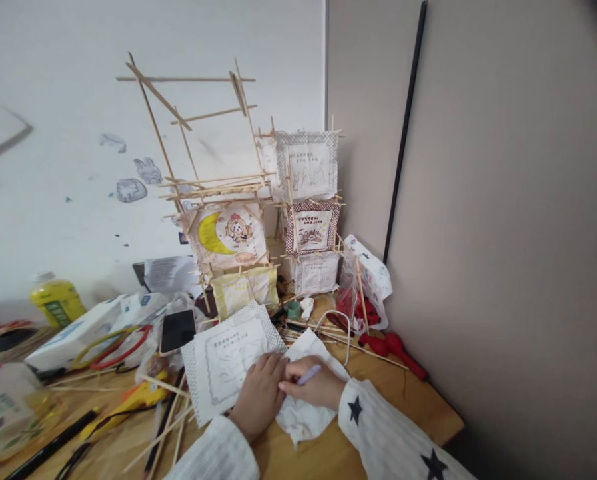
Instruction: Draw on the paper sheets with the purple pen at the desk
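Paper sheet (228,363): printed square with patterned border, flat on my wooden table (408,400), just in front of the stick lanterns (238,233).
Left hand (258,397): fingers together, palm pressing the sheet's right edge; I keep it pinned.
Right hand (313,390): fingers pinched on a lilac pen (308,375); I use short strokes.
Crumpled tissue (303,413): beneath my wrists; I keep it off the sheet.
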A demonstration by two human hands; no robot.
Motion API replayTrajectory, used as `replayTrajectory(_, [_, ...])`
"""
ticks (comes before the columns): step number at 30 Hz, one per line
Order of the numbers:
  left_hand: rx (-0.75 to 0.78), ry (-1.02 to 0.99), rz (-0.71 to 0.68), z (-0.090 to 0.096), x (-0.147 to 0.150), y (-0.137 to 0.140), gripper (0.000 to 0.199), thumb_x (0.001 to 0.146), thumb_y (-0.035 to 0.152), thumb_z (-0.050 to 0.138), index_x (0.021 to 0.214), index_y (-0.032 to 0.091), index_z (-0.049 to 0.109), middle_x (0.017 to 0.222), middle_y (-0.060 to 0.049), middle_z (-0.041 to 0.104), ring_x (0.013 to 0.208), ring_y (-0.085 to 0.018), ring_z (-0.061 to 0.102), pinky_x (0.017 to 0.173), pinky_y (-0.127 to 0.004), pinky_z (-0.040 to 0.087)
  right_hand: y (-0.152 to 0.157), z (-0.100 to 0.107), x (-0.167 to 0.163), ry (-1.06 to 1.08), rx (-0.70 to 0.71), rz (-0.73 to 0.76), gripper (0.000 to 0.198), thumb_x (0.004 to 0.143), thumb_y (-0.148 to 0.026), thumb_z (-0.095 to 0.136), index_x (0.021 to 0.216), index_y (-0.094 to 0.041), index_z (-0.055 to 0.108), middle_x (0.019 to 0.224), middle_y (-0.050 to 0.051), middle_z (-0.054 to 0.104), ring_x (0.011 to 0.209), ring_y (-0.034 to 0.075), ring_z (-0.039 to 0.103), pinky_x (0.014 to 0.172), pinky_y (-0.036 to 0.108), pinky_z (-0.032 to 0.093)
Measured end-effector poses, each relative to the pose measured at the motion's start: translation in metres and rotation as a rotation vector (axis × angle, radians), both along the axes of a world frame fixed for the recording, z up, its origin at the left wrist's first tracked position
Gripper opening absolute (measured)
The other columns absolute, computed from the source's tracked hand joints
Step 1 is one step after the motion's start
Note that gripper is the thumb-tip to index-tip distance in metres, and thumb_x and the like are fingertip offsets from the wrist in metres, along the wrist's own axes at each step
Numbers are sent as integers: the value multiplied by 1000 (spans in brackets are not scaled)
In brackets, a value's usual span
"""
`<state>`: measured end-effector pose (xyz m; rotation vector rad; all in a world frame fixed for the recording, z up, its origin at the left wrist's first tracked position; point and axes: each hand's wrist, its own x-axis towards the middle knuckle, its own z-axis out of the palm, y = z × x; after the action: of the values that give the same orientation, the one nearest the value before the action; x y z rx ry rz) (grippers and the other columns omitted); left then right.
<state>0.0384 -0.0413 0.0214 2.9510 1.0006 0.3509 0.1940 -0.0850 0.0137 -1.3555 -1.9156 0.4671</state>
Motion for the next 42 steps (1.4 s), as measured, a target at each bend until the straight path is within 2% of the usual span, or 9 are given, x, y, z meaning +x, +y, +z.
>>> replayTrajectory(9, [40, -43, 1, -7, 0, 1, 28, 88, 21, 43, 112, 15, 56, 118, -11, 53, 109, -27, 42, 90, -42, 39, 1, -1, 5, 89, -59, 66, 23, 83, -28, 55, 63, -18, 49, 58, -7, 44, 56, 9, 41, 52, 20, 30])
replayTrajectory(15, [59, -73, -30, -8, 0, 0, 28, 90, 23, 42, 113, 13, 56, 117, -12, 53, 108, -28, 42, 90, -42, 39, 2, -1, 6, 147, -55, 96, 26, 83, -28, 54, 61, -18, 45, 57, -7, 41, 56, 9, 39, 52, 21, 28])
replayTrajectory(19, [36, -80, -113, -7, -6, 11, 32, 92, 27, 39, 116, 13, 55, 116, -11, 53, 107, -26, 43, 94, -40, 38, 1, 1, 7, 186, -64, 105, 26, 84, -30, 53, 62, -18, 45, 57, -7, 39, 56, 9, 37, 52, 21, 27])
replayTrajectory(24, [-12, -75, -254, -7, -19, 30, 38, 91, 32, 43, 123, 15, 52, 127, -10, 49, 114, -23, 42, 100, -37, 34, 0, -2, 9, 261, -84, 107, 27, 83, -33, 52, 62, -18, 46, 56, -7, 39, 55, 9, 36, 51, 22, 27])
replayTrajectory(28, [-7, -86, -285, -12, -22, 34, 41, 93, 35, 41, 127, 14, 50, 128, -12, 48, 115, -25, 41, 100, -40, 34, -2, -2, 11, 348, -97, 107, 28, 81, -37, 53, 60, -18, 47, 53, -7, 38, 51, 9, 35, 48, 21, 26])
replayTrajectory(31, [5, -95, -291, -16, -22, 34, 42, 93, 36, 40, 126, 13, 50, 128, -13, 48, 114, -26, 41, 100, -41, 34, -3, 4, 21, 460, -67, 57, 30, 79, -42, 55, 60, -19, 49, 51, -7, 41, 48, 9, 38, 46, 21, 30])
replayTrajectory(36, [21, -112, -291, -20, -22, 37, 41, 93, 37, 40, 125, 14, 51, 128, -13, 49, 114, -27, 42, 99, -42, 35, -3, 20, 52, 708, 85, -130, 34, 84, -48, 44, 62, -21, 45, 51, -5, 43, 43, 10, 40, 45, 23, 35])
replayTrajectory(39, [23, -119, -297, -21, -22, 38, 40, 93, 36, 42, 126, 15, 52, 129, -13, 49, 114, -27, 42, 99, -42, 36, -10, 34, 66, 785, 164, -155, 37, 84, -48, 46, 58, -22, 45, 48, -5, 40, 44, 11, 41, 47, 25, 37])
replayTrajectory(42, [26, -128, -296, -21, -21, 38, 40, 92, 35, 43, 125, 15, 52, 129, -12, 49, 113, -26, 43, 98, -42, 37, -36, 61, 69, 812, 237, -119, 41, 83, -51, 49, 54, -22, 48, 56, -2, 46, 53, 14, 45, 56, 28, 42])
